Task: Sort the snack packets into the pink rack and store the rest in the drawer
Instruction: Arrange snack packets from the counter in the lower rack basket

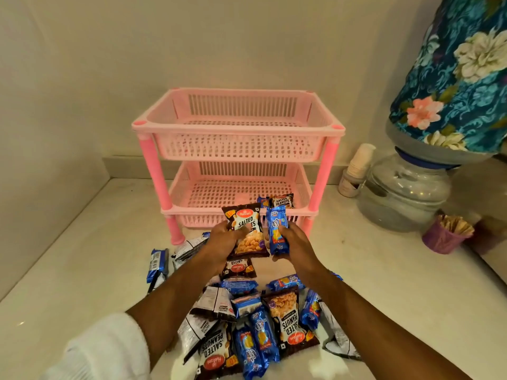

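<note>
A pink two-tier rack (238, 127) stands on the counter against the wall. Its top basket holds nothing visible. In the front right of the lower basket lie a salted peanuts packet (283, 201) and a blue biscuit packet (262, 201). My left hand (222, 242) grips a brown salted peanuts packet (247, 229), held upright in front of the rack. My right hand (295, 244) grips a blue biscuit packet (277, 229), also upright. A pile of several peanut and biscuit packets (263, 322) lies on the counter beneath my arms.
A water dispenser jar (406, 193) with a floral-covered bottle (463, 78) stands at the right. A stack of paper cups (356, 165) leans beside it. A purple cup (444, 234) with sticks sits near the right edge. A blue packet (157, 266) lies left of the pile.
</note>
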Tool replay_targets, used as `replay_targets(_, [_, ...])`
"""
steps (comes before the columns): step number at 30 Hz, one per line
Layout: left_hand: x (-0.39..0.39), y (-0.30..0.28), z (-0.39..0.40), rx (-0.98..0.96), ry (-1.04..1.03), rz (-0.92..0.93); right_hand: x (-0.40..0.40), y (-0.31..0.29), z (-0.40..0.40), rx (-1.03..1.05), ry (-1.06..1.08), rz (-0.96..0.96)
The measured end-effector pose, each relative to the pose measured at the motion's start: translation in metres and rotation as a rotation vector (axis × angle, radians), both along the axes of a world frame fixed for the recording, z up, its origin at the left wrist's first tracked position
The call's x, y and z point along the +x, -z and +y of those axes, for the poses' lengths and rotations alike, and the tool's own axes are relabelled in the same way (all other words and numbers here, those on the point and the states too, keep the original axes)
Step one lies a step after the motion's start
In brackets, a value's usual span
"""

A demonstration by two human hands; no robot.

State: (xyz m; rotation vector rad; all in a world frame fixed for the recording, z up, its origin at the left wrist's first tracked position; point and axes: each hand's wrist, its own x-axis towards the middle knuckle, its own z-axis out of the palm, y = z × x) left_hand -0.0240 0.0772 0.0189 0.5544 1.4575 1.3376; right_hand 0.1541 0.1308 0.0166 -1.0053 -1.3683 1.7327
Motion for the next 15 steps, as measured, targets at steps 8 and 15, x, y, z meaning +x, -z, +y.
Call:
replay_targets(8, [-0.021, -0.045, 0.026, 0.096, -0.058, 0.357, -0.021, -0.031, 0.036, -0.098, -0.015, 0.095])
replay_targets(15, [-0.054, -0.079, 0.055, 0.020, -0.012, 0.392, -0.056, -0.047, 0.084, -0.003, 0.032, -0.042])
